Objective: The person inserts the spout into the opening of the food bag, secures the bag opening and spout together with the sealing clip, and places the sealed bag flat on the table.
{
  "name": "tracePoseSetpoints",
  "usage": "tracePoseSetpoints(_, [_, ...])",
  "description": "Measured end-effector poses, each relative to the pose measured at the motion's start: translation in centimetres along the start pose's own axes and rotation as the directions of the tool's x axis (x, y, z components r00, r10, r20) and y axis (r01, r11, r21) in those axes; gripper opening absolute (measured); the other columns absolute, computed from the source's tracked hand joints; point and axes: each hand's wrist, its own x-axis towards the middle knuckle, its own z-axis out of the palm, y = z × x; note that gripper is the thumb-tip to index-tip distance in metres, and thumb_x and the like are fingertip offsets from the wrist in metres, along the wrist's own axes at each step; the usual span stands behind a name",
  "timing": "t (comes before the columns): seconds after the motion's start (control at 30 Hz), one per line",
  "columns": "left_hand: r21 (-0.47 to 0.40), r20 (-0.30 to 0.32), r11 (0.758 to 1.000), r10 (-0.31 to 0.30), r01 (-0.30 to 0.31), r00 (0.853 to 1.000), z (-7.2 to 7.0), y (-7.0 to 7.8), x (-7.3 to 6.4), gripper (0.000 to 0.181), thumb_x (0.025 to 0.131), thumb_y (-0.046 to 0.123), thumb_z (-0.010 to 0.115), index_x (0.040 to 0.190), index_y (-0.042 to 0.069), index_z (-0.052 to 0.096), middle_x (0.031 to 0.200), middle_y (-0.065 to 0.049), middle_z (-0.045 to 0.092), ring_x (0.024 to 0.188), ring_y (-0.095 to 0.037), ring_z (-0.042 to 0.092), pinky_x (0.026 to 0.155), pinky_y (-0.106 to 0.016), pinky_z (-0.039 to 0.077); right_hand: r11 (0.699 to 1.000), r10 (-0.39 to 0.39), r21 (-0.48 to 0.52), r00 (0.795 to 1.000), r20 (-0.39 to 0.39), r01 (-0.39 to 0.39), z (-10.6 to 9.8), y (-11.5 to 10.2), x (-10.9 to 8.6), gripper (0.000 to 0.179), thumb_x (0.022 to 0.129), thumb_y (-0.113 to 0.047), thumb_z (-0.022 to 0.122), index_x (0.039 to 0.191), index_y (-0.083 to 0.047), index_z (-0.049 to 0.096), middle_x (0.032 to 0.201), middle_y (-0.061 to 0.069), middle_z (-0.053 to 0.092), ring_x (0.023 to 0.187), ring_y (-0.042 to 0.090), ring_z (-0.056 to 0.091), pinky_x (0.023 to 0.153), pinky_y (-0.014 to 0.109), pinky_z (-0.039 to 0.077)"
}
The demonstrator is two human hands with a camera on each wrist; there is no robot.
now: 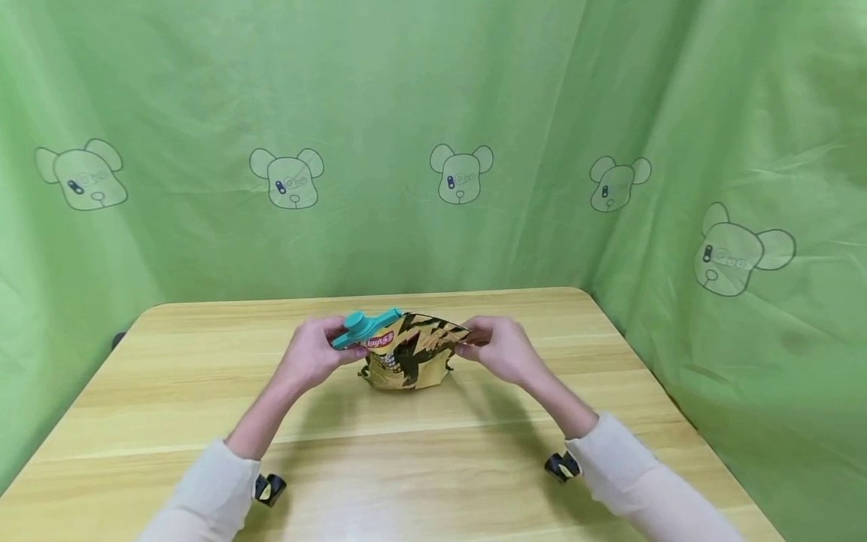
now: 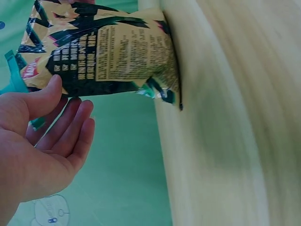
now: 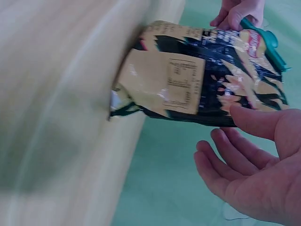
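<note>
A gold and black Lay's chip bag [image 1: 423,361] stands upright on the table, its bottom end against the wood. Across the left part of its top edge lies a teal bag clip with a round cap [image 1: 357,322]. My left hand [image 1: 313,352] pinches the bag's upper left corner beside the clip, thumb in front and fingers behind. On the opposite side, my right hand [image 1: 506,351] pinches the upper right corner between thumb and fingers. Printed text covers the bag's side in the left wrist view, where part of the clip [image 2: 16,75] is hidden behind the hand.
The light wooden table [image 1: 406,467] reaches back to a green curtain [image 1: 379,75] printed with bear heads. Another green curtain stretch [image 1: 779,361] hangs along the right edge. Small black devices [image 1: 271,489] sit at both wrists near the sleeve cuffs.
</note>
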Motion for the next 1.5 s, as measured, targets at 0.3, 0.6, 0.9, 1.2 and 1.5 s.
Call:
tracePoseSetpoints(0.3, [-0.022,-0.02,0.995,-0.097,0.097,0.995,1.0,-1.2,0.2,0.015,0.081,0.016,0.087,0.088,0.009,0.076,0.093,-0.007,0.076,0.084,-0.02,0.062,0.069,-0.03,0.05,0.996,0.029,0.081,0.999,-0.02,-0.027,1.7,1.8,0.1,0.021,0.089,-0.011,0.077,0.11,-0.008,0.078,0.107,0.01,0.078,0.102,0.029,0.075,0.09,0.042,0.059])
tracePoseSetpoints(0.6, [-0.022,-0.021,0.993,-0.116,0.115,0.993,1.7,-1.3,0.5,0.015,0.079,0.013,0.087,0.089,0.007,0.078,0.095,-0.011,0.078,0.078,-0.02,0.062,0.065,-0.029,0.049,0.998,0.039,0.043,0.997,-0.066,-0.036,2.2,2.4,0.1,0.018,0.09,-0.014,0.076,0.108,-0.011,0.08,0.104,0.01,0.078,0.101,0.031,0.075,0.088,0.044,0.06])
tracePoseSetpoints(0.9, [-0.042,-0.011,0.985,-0.168,0.167,0.986,1.7,-1.1,0.6,0.017,0.08,0.015,0.086,0.095,0.008,0.08,0.1,-0.012,0.078,0.079,-0.019,0.061,0.065,-0.03,0.048,0.993,0.089,0.085,0.992,-0.09,-0.081,2.5,2.4,0.2,0.015,0.092,-0.015,0.074,0.106,-0.012,0.08,0.104,0.012,0.078,0.101,0.031,0.074,0.077,0.037,0.059])
tracePoseSetpoints(1.2, [-0.067,-0.026,0.978,-0.202,0.2,0.979,1.3,-0.8,0.4,0.011,0.081,0.017,0.086,0.085,0.009,0.08,0.082,-0.005,0.078,0.079,-0.019,0.063,0.071,-0.034,0.05,0.993,0.082,0.095,0.991,-0.105,-0.072,2.5,2.0,0.4,0.014,0.094,-0.017,0.072,0.103,-0.012,0.081,0.101,0.013,0.078,0.079,0.02,0.071,0.068,0.033,0.054])
tracePoseSetpoints(1.5, [-0.305,0.005,0.901,-0.324,0.31,0.946,1.4,-0.1,0.6,0.013,0.086,0.006,0.078,0.095,-0.002,0.075,0.088,-0.014,0.077,0.084,-0.034,0.075,0.083,-0.045,0.061,0.991,0.091,0.115,0.987,-0.131,-0.076,2.6,1.1,0.7,0.012,0.096,-0.013,0.068,0.095,-0.006,0.078,0.085,0.01,0.076,0.067,0.023,0.062,0.064,0.03,0.051])
